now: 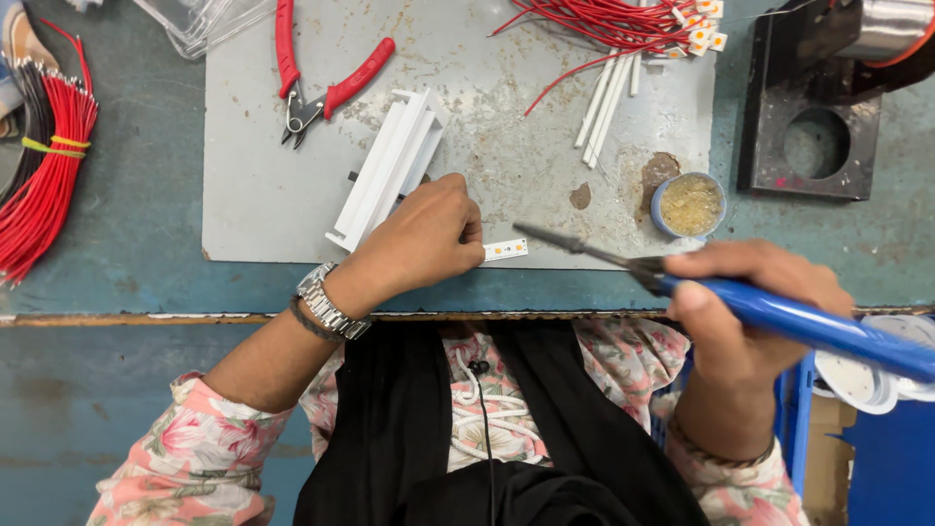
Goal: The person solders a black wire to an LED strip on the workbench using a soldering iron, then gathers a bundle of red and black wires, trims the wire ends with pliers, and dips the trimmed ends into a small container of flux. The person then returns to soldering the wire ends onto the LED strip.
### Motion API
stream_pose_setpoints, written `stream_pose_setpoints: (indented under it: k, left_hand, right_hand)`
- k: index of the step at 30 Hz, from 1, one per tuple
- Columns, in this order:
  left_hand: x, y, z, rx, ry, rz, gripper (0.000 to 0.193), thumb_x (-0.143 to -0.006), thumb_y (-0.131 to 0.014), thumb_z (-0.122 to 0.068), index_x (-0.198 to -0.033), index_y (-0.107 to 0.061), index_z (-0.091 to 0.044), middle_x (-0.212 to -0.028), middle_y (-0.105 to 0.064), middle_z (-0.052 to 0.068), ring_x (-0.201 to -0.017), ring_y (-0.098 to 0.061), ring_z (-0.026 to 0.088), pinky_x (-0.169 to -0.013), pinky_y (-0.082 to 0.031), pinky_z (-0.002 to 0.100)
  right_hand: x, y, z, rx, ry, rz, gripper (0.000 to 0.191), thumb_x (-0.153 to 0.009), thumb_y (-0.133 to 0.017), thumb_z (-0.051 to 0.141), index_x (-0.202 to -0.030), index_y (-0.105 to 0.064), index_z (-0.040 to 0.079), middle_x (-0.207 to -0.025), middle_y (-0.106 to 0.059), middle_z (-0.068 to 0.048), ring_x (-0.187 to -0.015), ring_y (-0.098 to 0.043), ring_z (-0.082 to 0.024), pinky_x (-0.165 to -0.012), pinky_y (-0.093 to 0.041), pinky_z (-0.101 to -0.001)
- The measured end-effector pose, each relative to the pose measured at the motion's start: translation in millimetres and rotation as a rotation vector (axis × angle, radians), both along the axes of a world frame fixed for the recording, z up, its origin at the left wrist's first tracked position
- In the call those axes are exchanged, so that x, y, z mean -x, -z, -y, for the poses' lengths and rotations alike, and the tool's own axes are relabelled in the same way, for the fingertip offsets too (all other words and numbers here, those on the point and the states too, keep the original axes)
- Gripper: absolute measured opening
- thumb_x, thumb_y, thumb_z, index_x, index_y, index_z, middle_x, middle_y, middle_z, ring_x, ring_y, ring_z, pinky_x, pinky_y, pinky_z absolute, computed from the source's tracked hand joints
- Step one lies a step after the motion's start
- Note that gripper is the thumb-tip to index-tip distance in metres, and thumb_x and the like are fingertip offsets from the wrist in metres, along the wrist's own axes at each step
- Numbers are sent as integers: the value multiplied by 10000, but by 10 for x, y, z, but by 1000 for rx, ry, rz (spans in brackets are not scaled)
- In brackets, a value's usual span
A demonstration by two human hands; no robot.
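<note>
Fingers [467,232] of the left hand [421,239] are curled down and pinch the near end of a small white strip [506,249], holding it flat at the six o'clock edge of the grey work plate [263,175]; fingers [740,268] of the right hand [750,312] are wrapped tight around the blue handle of a soldering iron [682,282], whose dark tip points toward nine o'clock and hovers just above and beside the strip, not clearly touching it. Under everything lies the blue-green table [117,263], worn and scuffed, with the stained plate lying across its middle. At nine o'clock, a thick bundle of red wires [44,185] tied with a yellow band rests on the table, well apart from the hands. At two o'clock stands a dark metal block [813,127] with a round hole. At twelve o'clock, loose red leads [604,24] spread across the plate's far edge, with a few thin white tubes [606,107] just below them. A white plastic channel [390,166] lies tilted at eleven o'clock of the left hand, touching its knuckles. Red-handled cutters [321,83] rest beyond it. A small round tin of yellowish flux [690,205] sits at twelve o'clock of the right hand, near the iron.
</note>
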State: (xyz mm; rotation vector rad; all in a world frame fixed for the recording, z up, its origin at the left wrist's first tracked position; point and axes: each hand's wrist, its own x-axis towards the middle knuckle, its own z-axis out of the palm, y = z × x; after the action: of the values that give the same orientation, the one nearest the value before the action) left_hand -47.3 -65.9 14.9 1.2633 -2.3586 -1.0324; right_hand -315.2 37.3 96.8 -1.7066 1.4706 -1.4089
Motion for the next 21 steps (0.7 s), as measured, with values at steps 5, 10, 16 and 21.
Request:
stream_pose_setpoints:
  k: [5,10,16,21]
  left_hand:
    - [-30,3,40,-25,-8,32,141,-699,-721,-127,-654,-703,6,-846,-602,188,-791,-618,346,-719,-507,451]
    - [-34,-15,66,-24,-3,59,152,-704,-734,-146,-654,-720,-3,-841,-601,193,-784,-621,345,-727,-511,442]
    - [-17,-28,77,-34,-12,70,144,-702,-732,-144,-669,-725,-4,-833,-604,185,-777,-631,338,-730,-518,434]
    - [-17,-32,83,-21,-10,61,148,-699,-739,-143,-662,-722,0,-823,-607,184,-777,-633,335,-729,-519,433]
  right_hand:
    - [-67,-40,340,-21,-282,-209,158,-860,-740,173,-899,-748,21,-740,-711,-61,-577,-641,-89,-521,-451,-217]
    - [-196,14,493,-74,-330,-252,153,-812,-745,163,-881,-765,28,-644,-676,-45,-515,-616,-89,-502,-437,-249]
    - [-298,-36,558,-110,-369,-240,147,-830,-736,161,-898,-758,33,-675,-693,-43,-554,-662,-93,-524,-473,-246]
    - [-315,-14,585,-123,-375,-281,124,-818,-740,146,-871,-767,38,-665,-696,-50,-538,-663,-104,-509,-471,-254]
